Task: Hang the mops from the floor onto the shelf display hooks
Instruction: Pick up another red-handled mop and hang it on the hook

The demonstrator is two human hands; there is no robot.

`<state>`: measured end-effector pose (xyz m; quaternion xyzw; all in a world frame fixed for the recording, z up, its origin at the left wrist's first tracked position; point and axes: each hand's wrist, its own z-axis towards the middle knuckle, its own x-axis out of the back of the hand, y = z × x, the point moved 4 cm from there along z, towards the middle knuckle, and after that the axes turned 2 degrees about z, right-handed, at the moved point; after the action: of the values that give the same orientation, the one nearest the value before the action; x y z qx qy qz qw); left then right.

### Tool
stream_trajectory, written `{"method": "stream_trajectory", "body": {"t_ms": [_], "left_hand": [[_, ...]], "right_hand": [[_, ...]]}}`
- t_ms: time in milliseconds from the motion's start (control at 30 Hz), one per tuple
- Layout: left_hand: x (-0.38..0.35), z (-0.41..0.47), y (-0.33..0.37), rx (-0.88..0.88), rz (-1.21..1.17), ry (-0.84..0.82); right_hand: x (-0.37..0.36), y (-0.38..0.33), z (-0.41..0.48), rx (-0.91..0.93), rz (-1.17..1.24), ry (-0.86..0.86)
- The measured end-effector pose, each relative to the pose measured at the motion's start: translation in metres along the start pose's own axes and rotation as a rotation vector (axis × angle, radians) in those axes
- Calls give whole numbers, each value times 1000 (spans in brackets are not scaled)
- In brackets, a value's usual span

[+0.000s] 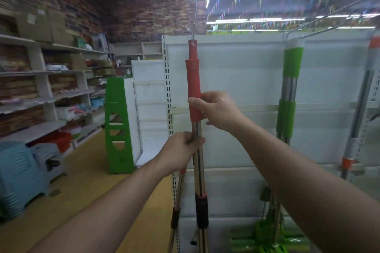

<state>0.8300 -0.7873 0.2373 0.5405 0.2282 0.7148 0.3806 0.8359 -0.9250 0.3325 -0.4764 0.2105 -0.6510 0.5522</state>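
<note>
A red-handled mop (194,90) was held upright in front of the white shelf panel (236,80), its top eyelet met by a thin display hook (195,20). The right hand (216,110) was clenched around the lower end of the red sleeve; the left hand (182,149) was clenched on the steel pole just below. A green-handled mop (287,96) was seen hanging to the right, against the same panel.
</note>
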Motion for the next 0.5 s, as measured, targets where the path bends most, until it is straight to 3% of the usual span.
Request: {"method": "stream_trajectory", "body": {"t_ms": [500], "left_hand": [[34,16,51,-84,45,172]], "right_hand": [[22,-46,30,136,-55,115]]}}
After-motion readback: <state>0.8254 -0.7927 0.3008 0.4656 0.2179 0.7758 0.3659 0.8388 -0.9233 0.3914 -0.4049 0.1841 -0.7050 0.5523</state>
